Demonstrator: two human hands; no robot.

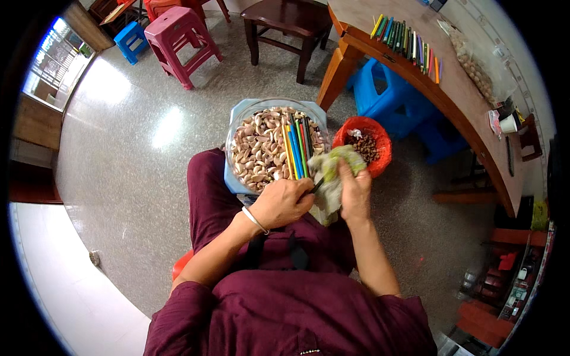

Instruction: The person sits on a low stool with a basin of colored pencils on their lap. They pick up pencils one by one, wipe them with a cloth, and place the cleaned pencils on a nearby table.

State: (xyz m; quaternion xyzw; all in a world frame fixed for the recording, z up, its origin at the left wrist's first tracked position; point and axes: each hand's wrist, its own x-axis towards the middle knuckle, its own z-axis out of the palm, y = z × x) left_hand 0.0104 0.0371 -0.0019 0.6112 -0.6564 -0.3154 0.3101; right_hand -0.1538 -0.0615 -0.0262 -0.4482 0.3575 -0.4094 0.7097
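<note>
My left hand (285, 202) grips a thin dark stick (317, 185), perhaps a pencil, just below a round clear container. My right hand (355, 191) holds a green and grey cloth (330, 178) that is bunched around or against the stick's far end; blur hides the exact contact. Several colored pencils (299, 147), yellow, blue, green, red and black, lie side by side on a heap of garlic cloves (258, 149). The cloves fill the clear container (228, 153), which rests on a pale blue stool (236, 113).
A red-lined bin (384, 156) with brown bits stands right of the container. More pencils (405, 40) lie in a row along the wooden table (463, 95), near a clear bag (474, 66) of round things. Blue stools (387, 104) stand under it; a pink stool (178, 40) and wooden chair (285, 18) are ahead.
</note>
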